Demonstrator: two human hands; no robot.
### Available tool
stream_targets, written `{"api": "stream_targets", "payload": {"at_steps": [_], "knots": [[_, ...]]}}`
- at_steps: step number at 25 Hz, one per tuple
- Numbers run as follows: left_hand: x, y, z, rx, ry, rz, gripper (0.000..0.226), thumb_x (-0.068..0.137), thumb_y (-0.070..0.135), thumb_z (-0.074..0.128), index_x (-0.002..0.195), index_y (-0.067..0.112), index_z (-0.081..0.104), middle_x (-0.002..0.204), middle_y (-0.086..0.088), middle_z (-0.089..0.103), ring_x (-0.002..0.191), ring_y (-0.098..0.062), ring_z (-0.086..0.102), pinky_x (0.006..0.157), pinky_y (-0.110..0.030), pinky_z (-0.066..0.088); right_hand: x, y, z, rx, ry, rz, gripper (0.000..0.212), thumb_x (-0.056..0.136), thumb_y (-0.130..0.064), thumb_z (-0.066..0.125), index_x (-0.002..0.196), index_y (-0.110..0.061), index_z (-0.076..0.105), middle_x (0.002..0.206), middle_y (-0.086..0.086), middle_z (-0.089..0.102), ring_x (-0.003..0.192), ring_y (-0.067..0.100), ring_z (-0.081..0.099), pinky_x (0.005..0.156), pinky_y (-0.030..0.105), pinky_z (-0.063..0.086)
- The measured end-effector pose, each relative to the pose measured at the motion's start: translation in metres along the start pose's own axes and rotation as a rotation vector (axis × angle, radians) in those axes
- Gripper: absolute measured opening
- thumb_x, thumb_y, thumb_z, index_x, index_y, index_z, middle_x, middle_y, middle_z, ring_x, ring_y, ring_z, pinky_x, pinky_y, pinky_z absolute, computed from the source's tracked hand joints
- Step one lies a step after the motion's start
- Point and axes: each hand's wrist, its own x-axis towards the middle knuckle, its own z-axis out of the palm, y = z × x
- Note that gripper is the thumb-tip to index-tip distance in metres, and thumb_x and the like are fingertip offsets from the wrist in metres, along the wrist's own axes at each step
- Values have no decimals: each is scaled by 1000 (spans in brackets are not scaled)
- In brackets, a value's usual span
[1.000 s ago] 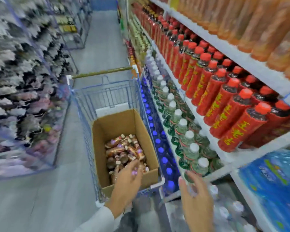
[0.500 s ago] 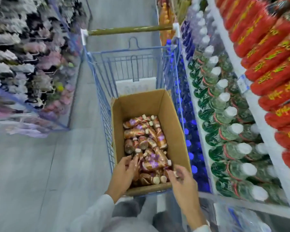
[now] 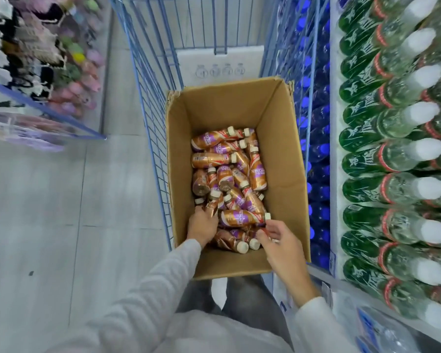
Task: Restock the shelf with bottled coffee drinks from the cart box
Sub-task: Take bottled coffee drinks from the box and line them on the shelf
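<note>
An open cardboard box [image 3: 280,159] stands in the blue wire cart [image 3: 150,128]. Several brown-and-purple coffee bottles [image 3: 257,171] with cream caps lie jumbled on its bottom. My left hand [image 3: 203,225] is inside the box at its near left, fingers curled round a brown bottle [image 3: 212,205] that points away from me. My right hand [image 3: 281,244] reaches in from the near right. Its thumb and fingertips pinch the red neck of a bottle just below the cap of a lying bottle [image 3: 239,217]. The shelf row for coffee drinks is out of view.
Shelving [image 3: 334,174] runs along the right, packed with green bottles [image 3: 392,154] with white caps, and blue-capped bottles [image 3: 318,149] lower down behind the cart's side. A flat white carton [image 3: 219,64] stands behind the box. A wire rack of soft goods [image 3: 49,72] lines the aisle's left; grey floor lies between.
My right hand left the shelf's green bottles and came into the box. My left hand went deeper and took hold of a bottle. My view tilted down over the box.
</note>
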Motion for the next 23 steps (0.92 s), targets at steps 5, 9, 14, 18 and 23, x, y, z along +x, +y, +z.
{"api": "stream_targets", "payload": {"at_steps": [5, 9, 14, 18, 23], "knots": [[63, -25, 30, 97, -55, -118, 68, 85, 33, 71, 144, 15, 41, 138, -11, 57, 125, -33, 55, 110, -45, 43, 13, 8, -9, -55, -44, 88, 32, 97, -31, 63, 128, -25, 59, 119, -8, 63, 106, 9, 58, 52, 2, 42], [62, -25, 34, 138, -23, -88, 65, 88, 29, 71, 142, 15, 38, 136, -11, 57, 124, -32, 56, 107, -44, 45, 23, 13, -5, -103, -96, 104, 26, 96, -33, 64, 121, -27, 62, 117, -10, 66, 105, 9, 62, 56, 5, 44], [-1, 11, -8, -176, 70, 51, 45, 91, 40, 68, 127, 24, 47, 125, 2, 62, 115, -23, 61, 96, -37, 51, 45, 8, 13, -259, -234, 85, 38, 94, -37, 62, 130, -23, 61, 123, -5, 66, 116, 17, 61, 99, 32, 50], [-68, 38, -57, -384, 51, 159, 45, 87, 50, 69, 124, 37, 47, 112, 15, 62, 101, -9, 63, 76, -24, 52, 69, 1, 46, -484, -416, 139, 56, 89, -58, 59, 130, -21, 59, 129, 2, 64, 118, 25, 59, 103, 38, 47], [-87, 39, -91, -537, 80, 110, 46, 88, 44, 68, 130, 40, 48, 115, 9, 64, 100, -15, 64, 75, -31, 55, 81, 5, 79, -730, -571, 202, 52, 87, -44, 68, 130, -18, 56, 132, 6, 61, 119, 27, 59, 103, 38, 47]]}}
